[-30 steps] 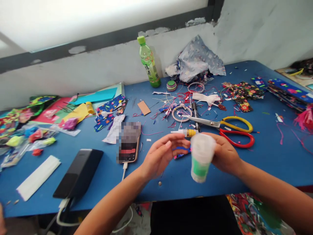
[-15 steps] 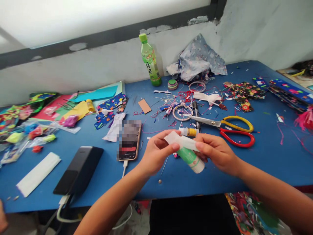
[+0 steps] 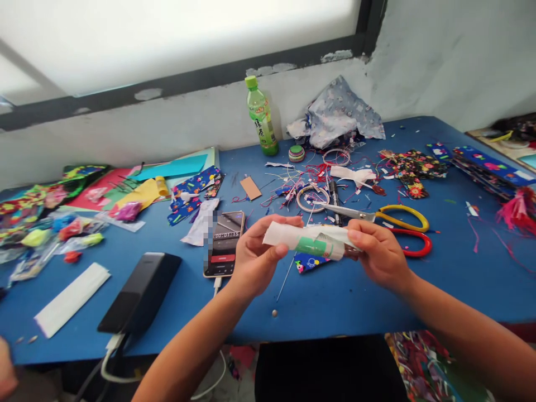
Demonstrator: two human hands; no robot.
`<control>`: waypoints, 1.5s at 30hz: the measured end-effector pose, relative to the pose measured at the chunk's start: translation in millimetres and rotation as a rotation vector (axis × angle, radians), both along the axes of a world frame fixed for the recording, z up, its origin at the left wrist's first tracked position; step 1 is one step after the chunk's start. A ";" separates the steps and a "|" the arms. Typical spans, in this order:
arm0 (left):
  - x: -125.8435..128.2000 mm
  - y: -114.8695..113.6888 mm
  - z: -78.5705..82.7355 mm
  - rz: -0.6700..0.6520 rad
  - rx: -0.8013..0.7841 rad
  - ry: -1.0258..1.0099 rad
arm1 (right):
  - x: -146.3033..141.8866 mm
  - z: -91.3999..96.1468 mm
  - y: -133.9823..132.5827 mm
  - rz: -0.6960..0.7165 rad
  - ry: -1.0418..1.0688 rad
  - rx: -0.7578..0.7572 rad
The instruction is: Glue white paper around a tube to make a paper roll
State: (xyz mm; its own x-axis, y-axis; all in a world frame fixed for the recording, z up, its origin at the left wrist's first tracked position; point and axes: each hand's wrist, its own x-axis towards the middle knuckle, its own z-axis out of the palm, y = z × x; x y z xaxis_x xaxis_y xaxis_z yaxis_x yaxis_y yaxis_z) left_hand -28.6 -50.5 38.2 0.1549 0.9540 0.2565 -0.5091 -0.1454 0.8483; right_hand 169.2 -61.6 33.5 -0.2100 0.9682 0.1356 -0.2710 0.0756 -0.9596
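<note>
Between my hands, a green-and-white tube (image 3: 313, 247), like a glue stick, lies almost level against a white cloth strip (image 3: 280, 232). My left hand (image 3: 258, 258) is closed, with its thumb pressing the strip and the tube's left end. On the other side, my right hand (image 3: 379, 254) pinches the strip's right end. Something dark shows under its fingertips, too hidden to name. Below the tube, a blue patterned fabric piece (image 3: 307, 263) lies on the table beside a thin stick (image 3: 286, 277). Large scissors (image 3: 355, 213) with yellow and red handles rest just beyond my right hand.
The blue table (image 3: 377, 312) bears a phone (image 3: 226, 245), a black power bank (image 3: 140, 293) with cables and a folded white strip (image 3: 72, 300). A green bottle (image 3: 262, 120) stands near the wall. Thread scraps and a ring (image 3: 313, 197) lie mid-table. Another person's hand (image 3: 5, 368) shows at left.
The tube has turned from slanting down to nearly level. My right hand has moved slightly right, drawing the white strip out along the tube. The blue patterned piece beneath is more exposed.
</note>
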 end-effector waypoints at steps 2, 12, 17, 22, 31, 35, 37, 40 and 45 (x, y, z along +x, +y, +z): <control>-3.7 3.6 2.8 0.012 0.058 -0.010 | 0.1 3.2 1.6 -0.011 0.015 -0.032; -24.9 18.1 19.6 0.068 0.160 -0.068 | 15.5 9.7 25.2 -0.320 0.089 -0.015; -22.3 12.8 10.6 -0.184 0.114 -0.045 | 7.1 -12.2 26.8 -0.257 -0.187 0.022; -24.1 11.5 10.2 -0.317 0.052 -0.051 | 8.8 -11.5 27.7 -0.187 -0.253 0.024; -19.6 7.8 8.6 -0.401 -0.050 -0.044 | 6.2 -7.0 27.5 0.008 -0.276 -0.004; -18.7 7.2 8.4 -0.428 -0.069 -0.077 | 7.9 -3.6 24.6 -0.032 -0.160 -0.019; -18.7 6.8 8.0 -0.433 -0.091 -0.087 | 9.9 -0.7 22.9 -0.053 -0.122 -0.034; -18.9 5.9 7.3 -0.431 -0.135 -0.087 | 12.3 3.5 20.7 -0.041 -0.094 -0.060; -18.0 5.6 6.9 -0.421 -0.180 -0.097 | 10.7 1.6 19.3 0.002 -0.141 -0.088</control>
State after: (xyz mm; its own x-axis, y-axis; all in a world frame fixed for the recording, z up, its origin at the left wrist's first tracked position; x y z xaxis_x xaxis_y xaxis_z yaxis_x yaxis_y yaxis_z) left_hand -46.7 -44.8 45.1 0.5215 0.8440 0.1252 -0.5706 0.2358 0.7866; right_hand 179.9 -42.3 35.0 -0.2226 0.9747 0.0198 -0.1334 -0.0104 -0.9910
